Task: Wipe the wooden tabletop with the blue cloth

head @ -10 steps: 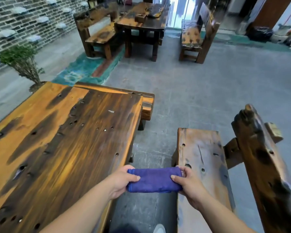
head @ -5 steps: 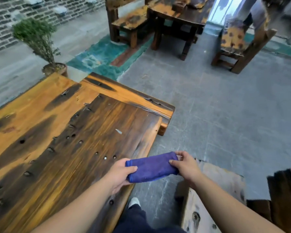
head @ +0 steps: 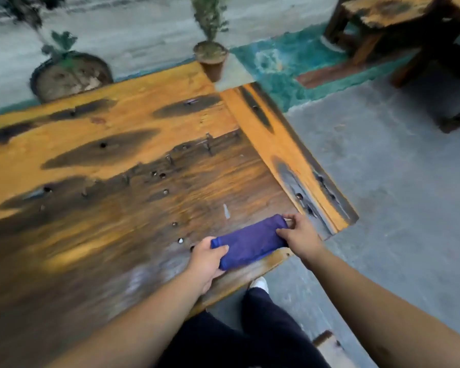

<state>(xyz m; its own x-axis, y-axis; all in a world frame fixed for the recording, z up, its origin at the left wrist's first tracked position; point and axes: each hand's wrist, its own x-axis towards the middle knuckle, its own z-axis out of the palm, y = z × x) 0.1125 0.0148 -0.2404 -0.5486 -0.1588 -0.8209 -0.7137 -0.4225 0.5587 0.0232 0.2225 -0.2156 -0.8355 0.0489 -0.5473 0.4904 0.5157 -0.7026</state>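
Observation:
The folded blue cloth (head: 248, 241) is stretched between both hands over the near right corner of the wooden tabletop (head: 112, 187). My left hand (head: 206, 261) grips its left end, thumb on top. My right hand (head: 299, 235) pinches its right end, close to the table's right edge. The cloth sits at or just above the dark, worn planks; I cannot tell whether it touches them. The tabletop is orange and dark brown with several small holes and a pale fleck (head: 226, 210) just beyond the cloth.
A lower orange bench (head: 284, 144) runs along the table's right side. Two potted plants (head: 210, 55) (head: 69, 73) stand on the floor beyond the far edge. Another wooden bench and table (head: 398, 25) stand at the top right. Grey floor lies to the right; my legs are below.
Both hands have carried the cloth left and forward, from over the floor gap beside the table onto its near right corner. The view has swung left and down.

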